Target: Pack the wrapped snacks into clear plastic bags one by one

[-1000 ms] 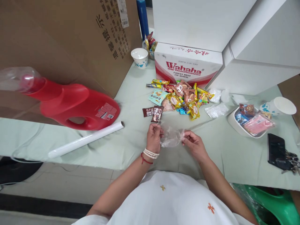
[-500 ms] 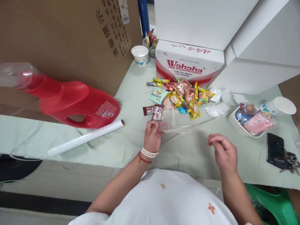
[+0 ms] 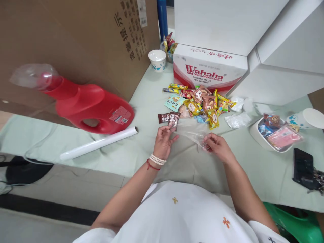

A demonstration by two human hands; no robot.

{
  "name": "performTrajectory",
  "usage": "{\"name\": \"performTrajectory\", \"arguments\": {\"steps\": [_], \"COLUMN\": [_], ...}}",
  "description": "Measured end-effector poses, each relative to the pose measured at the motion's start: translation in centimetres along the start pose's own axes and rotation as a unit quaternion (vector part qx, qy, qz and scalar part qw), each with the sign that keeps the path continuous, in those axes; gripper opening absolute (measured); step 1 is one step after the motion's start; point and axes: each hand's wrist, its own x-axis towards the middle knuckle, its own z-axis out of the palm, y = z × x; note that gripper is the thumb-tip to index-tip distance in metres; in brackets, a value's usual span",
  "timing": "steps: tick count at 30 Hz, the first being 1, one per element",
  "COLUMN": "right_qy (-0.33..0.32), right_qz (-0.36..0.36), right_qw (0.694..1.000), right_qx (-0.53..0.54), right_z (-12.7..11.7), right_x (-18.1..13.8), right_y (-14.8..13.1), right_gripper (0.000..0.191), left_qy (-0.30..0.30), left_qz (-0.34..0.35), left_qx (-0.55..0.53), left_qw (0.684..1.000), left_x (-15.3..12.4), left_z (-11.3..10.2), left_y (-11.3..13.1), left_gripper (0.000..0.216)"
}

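Note:
A thin clear plastic bag (image 3: 190,130) is stretched flat over the pale green tablecloth between my two hands. My left hand (image 3: 162,141), with a bead bracelet and red string at the wrist, pinches the bag's left edge just below two brown cocoa snack packets (image 3: 169,118). My right hand (image 3: 218,147) pinches the bag's right end. Behind the bag lies a heap of small wrapped snacks (image 3: 199,106) in yellow, brown and teal.
A red detergent jug (image 3: 86,106) lies on its side at left beside a white paper roll (image 3: 99,143). A Wahaha carton (image 3: 210,72), a paper cup (image 3: 157,60), a white bowl of snacks (image 3: 275,135), a second cup (image 3: 307,118) and a black phone (image 3: 303,168) stand around.
My right hand let go of the bag and swung out to the right, then came back and took its right end. The crumpled bag is now pulled out flat.

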Motion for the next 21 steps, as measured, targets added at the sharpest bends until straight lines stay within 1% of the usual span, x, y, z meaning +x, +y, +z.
{"name": "performTrajectory", "arguments": {"steps": [2, 3, 4, 6, 7, 8, 10, 12, 14, 17, 19, 21], "right_qy": [0.049, 0.073, 0.096, 0.139, 0.153, 0.159, 0.151, 0.129, 0.106, 0.080, 0.062, 0.037], "right_qz": [0.019, 0.019, 0.015, 0.001, -0.008, -0.017, -0.027, -0.015, 0.015, 0.072, 0.099, 0.113], "right_qw": [0.999, 0.997, 0.995, 0.990, 0.987, 0.985, 0.987, 0.991, 0.993, 0.985, 0.979, 0.977], "right_qx": [0.013, 0.006, -0.005, -0.036, -0.049, -0.059, -0.058, -0.020, 0.046, 0.137, 0.166, 0.178], "right_z": [0.4, 0.7, 1.2, 2.1, 2.7, 3.1, 3.8, 3.7, 2.8, 0.2, -1.7, -3.0], "right_x": [-0.7, -1.1, -1.5, -2.2, -2.5, -2.7, -3.0, -2.9, -2.6, -2.1, -1.9, -1.8], "right_y": [0.7, 1.0, 1.2, 1.3, 1.3, 1.3, 1.1, 0.9, 0.6, 0.4, 0.3, 0.3], "right_gripper": [0.039, 0.038, 0.038, 0.036, 0.036, 0.036, 0.037, 0.040, 0.044, 0.051, 0.051, 0.050], "left_qy": [0.043, 0.049, 0.042, -0.005, -0.034, -0.062, -0.102, -0.126, -0.140, -0.153, -0.162, -0.175], "left_qz": [-0.053, -0.084, -0.112, -0.148, -0.153, -0.149, -0.138, -0.152, -0.196, -0.278, -0.316, -0.340], "left_qx": [0.038, 0.066, 0.099, 0.174, 0.212, 0.244, 0.280, 0.255, 0.184, 0.097, 0.072, 0.050], "left_qw": [0.997, 0.993, 0.988, 0.973, 0.965, 0.956, 0.945, 0.947, 0.953, 0.943, 0.932, 0.923], "left_x": [0.2, -0.1, -0.5, -1.7, -2.3, -2.7, -3.1, -2.9, -2.4, -1.9, -1.8, -1.7], "left_z": [-0.4, -0.3, 0.0, 1.0, 1.5, 2.1, 3.0, 3.3, 2.8, 1.1, 0.0, -0.7], "left_y": [-0.6, -0.9, -1.2, -1.9, -2.2, -2.6, -3.3, -3.7, -3.6, -2.5, -1.6, -0.9], "left_gripper": [0.053, 0.053, 0.052, 0.054, 0.054, 0.053, 0.046, 0.041, 0.041, 0.044, 0.045, 0.043]}}
